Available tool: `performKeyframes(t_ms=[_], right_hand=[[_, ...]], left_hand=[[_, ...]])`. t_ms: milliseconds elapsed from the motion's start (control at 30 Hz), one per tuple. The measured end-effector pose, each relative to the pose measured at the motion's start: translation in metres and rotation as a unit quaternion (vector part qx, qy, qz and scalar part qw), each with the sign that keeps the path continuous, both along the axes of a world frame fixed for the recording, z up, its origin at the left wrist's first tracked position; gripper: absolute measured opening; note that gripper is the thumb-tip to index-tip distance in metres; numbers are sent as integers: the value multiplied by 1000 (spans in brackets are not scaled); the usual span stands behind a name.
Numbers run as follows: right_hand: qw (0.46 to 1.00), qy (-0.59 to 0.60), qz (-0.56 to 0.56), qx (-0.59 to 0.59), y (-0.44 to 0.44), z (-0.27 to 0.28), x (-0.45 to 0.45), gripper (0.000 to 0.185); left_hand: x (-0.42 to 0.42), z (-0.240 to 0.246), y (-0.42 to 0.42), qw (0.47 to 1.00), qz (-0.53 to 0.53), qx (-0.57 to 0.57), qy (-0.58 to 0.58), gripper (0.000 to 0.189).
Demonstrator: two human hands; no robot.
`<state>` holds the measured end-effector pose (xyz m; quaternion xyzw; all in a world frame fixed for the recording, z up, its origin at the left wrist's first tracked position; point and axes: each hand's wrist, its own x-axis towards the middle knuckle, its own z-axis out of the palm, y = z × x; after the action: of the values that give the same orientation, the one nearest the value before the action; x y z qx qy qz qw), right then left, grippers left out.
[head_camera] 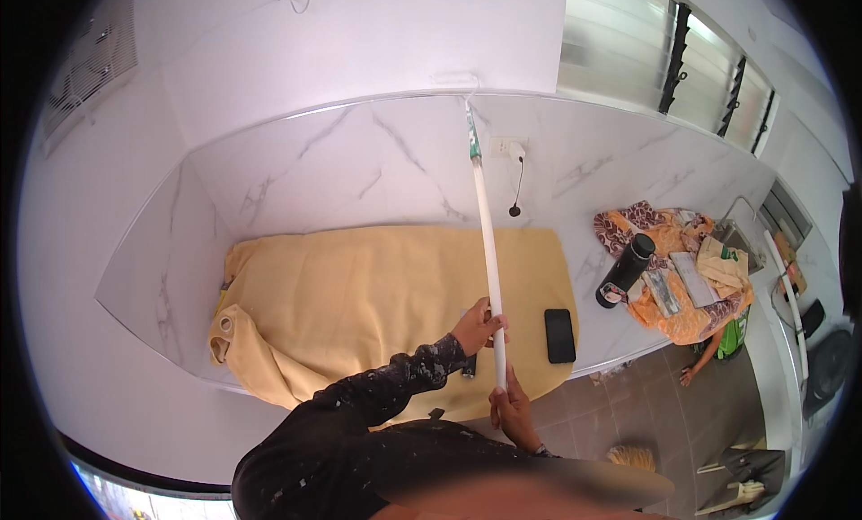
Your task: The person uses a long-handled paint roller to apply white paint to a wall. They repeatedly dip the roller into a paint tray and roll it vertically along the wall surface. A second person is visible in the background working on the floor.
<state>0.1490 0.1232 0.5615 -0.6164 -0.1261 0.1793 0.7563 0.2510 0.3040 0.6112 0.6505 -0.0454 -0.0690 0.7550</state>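
My left hand [479, 327] is closed around the middle of a long white pole [489, 257], and my right hand [514, 409] grips its lower end. A paint roller frame with a green handle [473, 133] is fixed to the pole's far end. Its pale roller [454, 78] is at the white wall [377, 42], just above the marble-patterned panel; whether it touches is hard to tell. Beneath the pole, a tan cloth [404, 284] covers part of the counter. A black smartphone [559, 335] lies on the cloth, right of my hands.
A black bottle [625, 271] and a patterned orange cloth [673, 311] are on the counter at right, near a sink [737, 240]. A plug sits in the wall socket [505, 147]. Another person's hand [687, 375] shows low at right. Louvre windows [619, 42] are at upper right.
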Motion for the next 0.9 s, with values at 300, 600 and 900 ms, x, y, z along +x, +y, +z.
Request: performKeyframes(t_ms=[300, 600, 900], right_hand=[[995, -43, 34, 87, 16, 60, 49, 65], [970, -105, 37, 215, 40, 213, 109, 63], [939, -250, 36, 232, 82, 420, 199, 66]], left_hand=[[45, 78, 15, 999, 20, -6, -42, 38], [72, 221, 11, 888, 151, 150, -408, 73], [-22, 288, 20, 829, 116, 197, -510, 58]])
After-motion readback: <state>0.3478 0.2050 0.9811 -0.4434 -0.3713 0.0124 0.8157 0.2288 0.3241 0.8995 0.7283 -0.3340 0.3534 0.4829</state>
